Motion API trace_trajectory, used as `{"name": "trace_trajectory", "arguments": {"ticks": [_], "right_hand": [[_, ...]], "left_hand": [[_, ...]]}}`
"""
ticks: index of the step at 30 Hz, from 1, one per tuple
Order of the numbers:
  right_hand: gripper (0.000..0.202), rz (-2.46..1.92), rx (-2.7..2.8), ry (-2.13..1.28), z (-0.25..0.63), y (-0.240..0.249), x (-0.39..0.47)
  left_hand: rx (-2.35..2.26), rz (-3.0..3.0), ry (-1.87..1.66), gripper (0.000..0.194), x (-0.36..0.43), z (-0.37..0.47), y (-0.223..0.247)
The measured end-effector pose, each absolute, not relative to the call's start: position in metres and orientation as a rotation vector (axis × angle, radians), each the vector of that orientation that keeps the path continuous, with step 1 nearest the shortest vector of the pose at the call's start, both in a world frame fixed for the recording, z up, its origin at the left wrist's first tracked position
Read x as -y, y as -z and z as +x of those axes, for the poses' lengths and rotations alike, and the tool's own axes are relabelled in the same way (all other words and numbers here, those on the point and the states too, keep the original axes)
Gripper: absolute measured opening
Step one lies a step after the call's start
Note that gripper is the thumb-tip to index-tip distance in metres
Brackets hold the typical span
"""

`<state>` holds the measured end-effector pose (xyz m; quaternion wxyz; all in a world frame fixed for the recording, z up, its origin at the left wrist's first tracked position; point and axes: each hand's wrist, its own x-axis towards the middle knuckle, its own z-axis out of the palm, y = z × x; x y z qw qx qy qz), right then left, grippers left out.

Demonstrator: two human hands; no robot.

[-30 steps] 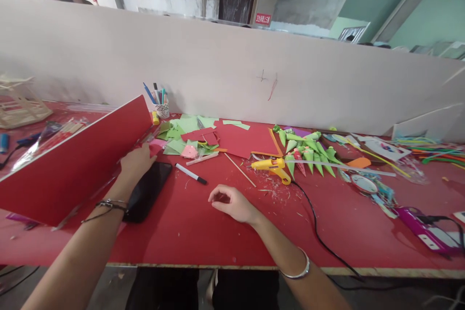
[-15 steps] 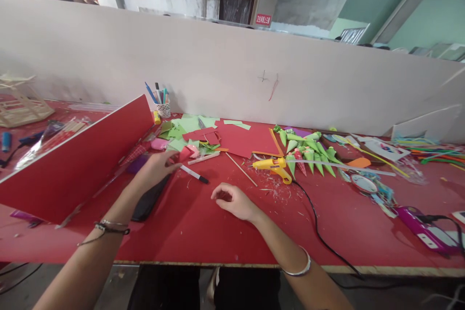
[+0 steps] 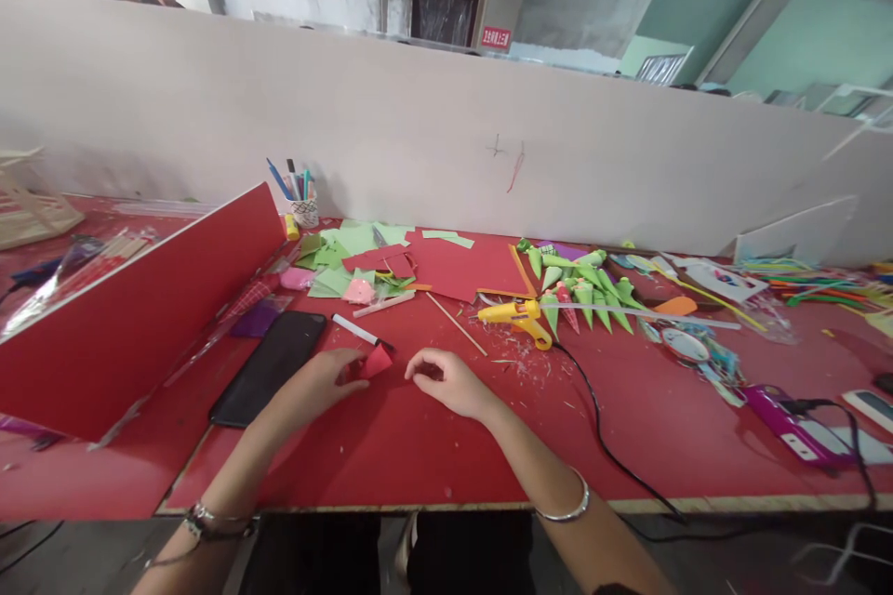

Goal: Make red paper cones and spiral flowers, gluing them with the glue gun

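Two legs (image 3: 467,553) in black show below the edge of one red table (image 3: 391,456). One silver bangle (image 3: 576,504) circles the right forearm. Both hands are over the near half of the table. The left hand (image 3: 322,383) pinches one small folded red piece (image 3: 379,360) between thumb and fingers; the piece sits between the two hands, in front of a marker's black end. The right hand (image 3: 452,384) is loosely curled, near the piece but apart from it; I cannot tell whether its thumb meets its fingers.

One black phone (image 3: 269,370) lies beside the left hand, near one upright red board (image 3: 153,316). Beyond the hands lie one marker (image 3: 354,329), one thin stick (image 3: 457,324) and one yellow glue gun (image 3: 520,321) with one black cord. One purple power strip (image 3: 799,428) lies well to the right.

Behind the gun, green cones (image 3: 590,297) overlap too much for an exact count, with one red cone (image 3: 567,310) among them. To their left is a heap of green scraps (image 3: 335,251). Farther back stands one pen cup (image 3: 304,211) with several pens, beside one yellow tube (image 3: 291,227). Past one pale partition (image 3: 405,130) are one door (image 3: 445,11) and two signs (image 3: 496,38), one green, one red.
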<state>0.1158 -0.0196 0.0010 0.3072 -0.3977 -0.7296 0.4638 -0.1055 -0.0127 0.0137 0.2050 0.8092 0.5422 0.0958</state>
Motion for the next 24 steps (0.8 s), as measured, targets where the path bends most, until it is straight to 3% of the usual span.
{"name": "trace_trajectory", "arguments": {"ticks": [14, 17, 21, 24], "right_hand": [[0.016, -1.355, 2.175, -0.886, 0.215, -0.083, 0.060], [0.018, -1.384, 2.235, -0.761, 0.211, -0.108, 0.037], [0.023, -1.808, 2.221, -0.197, 0.187, -0.133, -0.033], [0.021, -1.991, 2.218, -0.145, 0.172, -0.139, -0.089]], "left_hand": [[-2.035, 2.252, -0.039, 0.025, 0.008, -0.101, -0.010], [-2.061, 2.251, -0.046, 0.024, 0.006, -0.100, -0.008], [-2.026, 2.271, -0.074, 0.025, 0.002, -0.100, -0.002], [-2.003, 2.276, -0.090, 0.024, -0.002, -0.103, 0.001]]}}
